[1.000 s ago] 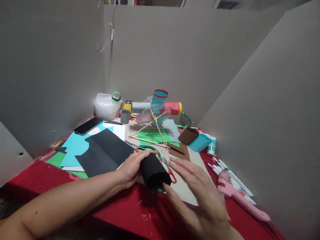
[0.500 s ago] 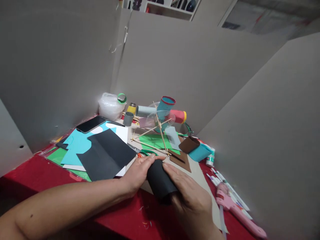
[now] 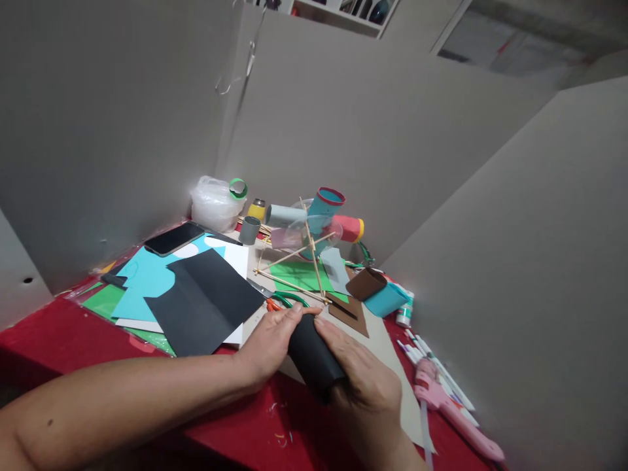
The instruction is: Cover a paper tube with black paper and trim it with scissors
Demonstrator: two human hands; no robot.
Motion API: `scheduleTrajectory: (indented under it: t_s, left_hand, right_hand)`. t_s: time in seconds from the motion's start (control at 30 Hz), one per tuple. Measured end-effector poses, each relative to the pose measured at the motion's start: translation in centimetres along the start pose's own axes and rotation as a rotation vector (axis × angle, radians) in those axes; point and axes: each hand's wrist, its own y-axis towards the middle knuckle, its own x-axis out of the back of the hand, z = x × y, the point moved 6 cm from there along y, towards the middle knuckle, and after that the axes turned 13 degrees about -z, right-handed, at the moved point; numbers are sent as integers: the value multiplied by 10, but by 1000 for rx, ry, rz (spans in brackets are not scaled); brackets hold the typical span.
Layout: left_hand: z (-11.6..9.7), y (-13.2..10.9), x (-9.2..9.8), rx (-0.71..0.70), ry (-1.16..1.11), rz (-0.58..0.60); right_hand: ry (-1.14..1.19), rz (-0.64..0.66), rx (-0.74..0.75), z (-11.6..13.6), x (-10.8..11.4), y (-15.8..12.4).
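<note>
A black paper roll lies on the grey card near the table's front edge. My left hand cups its left side, fingers curved over the far end. On the right side rests my right hand, wrapped over the top of the tube. Both hands press the roll between them. Green-handled scissors lie just beyond my left fingertips.
Black, blue and green sheets and a phone lie left. A stick frame with coloured tubes stands behind. Brown and blue rolls, markers and a pink glue gun lie right. Grey partitions wall the red table.
My right hand came down from hovering open and now wraps the black roll. The view shifted slightly up and right.
</note>
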Motion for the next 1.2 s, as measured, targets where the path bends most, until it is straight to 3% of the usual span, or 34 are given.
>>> scheduleTrajectory:
  t_s: [0.2, 0.43, 0.57, 0.67, 1.2]
  left_hand:
    - [1, -1, 0, 0, -5, 7]
    - [-2, 5, -2, -118, 46, 69]
    - [-7, 3, 0, -106, 171, 59]
    - [-12, 1, 3, -94, 238, 13]
    - [-9, -5, 0, -7, 248, 75]
  right_hand:
    - [20, 3, -23, -6, -4, -4]
    - [102, 51, -40, -3, -5, -2]
    - [131, 49, 36, -2, -3, -3]
    - [132, 64, 8, -8, -3, -3]
    - [166, 62, -60, -13, -3, -11]
